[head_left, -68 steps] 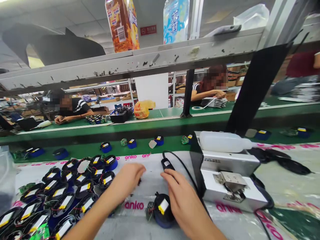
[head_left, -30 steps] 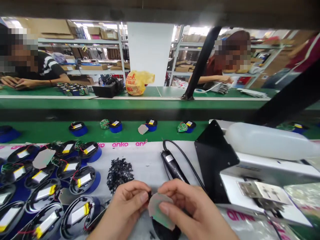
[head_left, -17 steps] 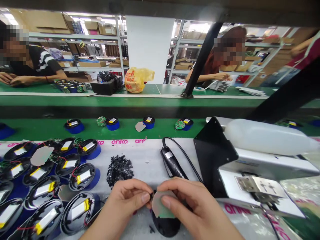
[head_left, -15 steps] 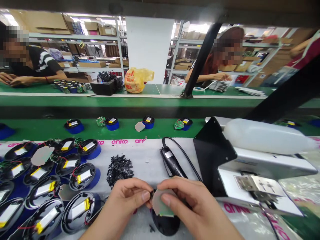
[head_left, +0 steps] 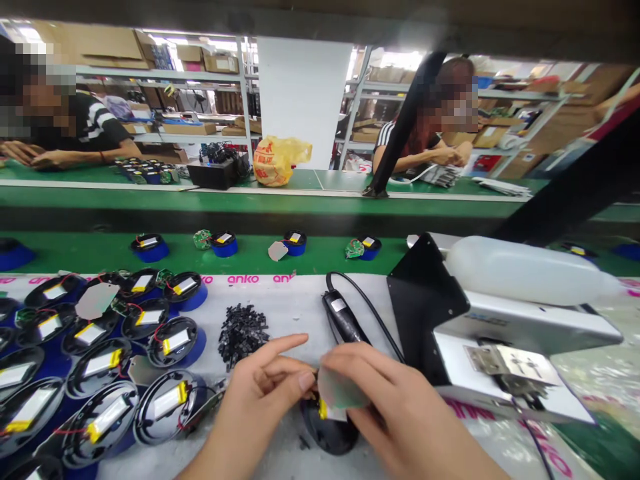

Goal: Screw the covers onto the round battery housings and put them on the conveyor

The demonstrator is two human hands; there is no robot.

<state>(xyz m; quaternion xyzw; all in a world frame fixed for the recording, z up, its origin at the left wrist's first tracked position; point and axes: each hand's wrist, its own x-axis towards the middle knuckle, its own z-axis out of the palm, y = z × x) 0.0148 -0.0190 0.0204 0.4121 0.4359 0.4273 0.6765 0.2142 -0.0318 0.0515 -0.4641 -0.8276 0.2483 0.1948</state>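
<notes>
My right hand [head_left: 387,383] grips a pale circuit board [head_left: 339,390] by its edge, above a round black-and-blue housing [head_left: 330,437]. A battery with yellow tape [head_left: 325,408] partly shows beneath the board. At the board's left edge, my left hand [head_left: 273,383] pinches with the thumb and a finger, the index stretched out. Whatever lies between those left fingertips is hidden. A pile of small black pieces [head_left: 243,333] lies just beyond my left hand. Behind my right hand is a black handheld tool with a cable [head_left: 345,317].
Many blue housings with batteries [head_left: 175,341] crowd the left side. A metal machine [head_left: 520,360] with a white plastic bottle [head_left: 525,270] stands at right. More housings [head_left: 225,243] line the green belt [head_left: 255,257]. Two people work across from me, behind a slanted black post [head_left: 407,127].
My right hand has tilted the board, baring more of the yellow-taped battery below. My left index finger has lifted and straightened. The view has shifted slightly.
</notes>
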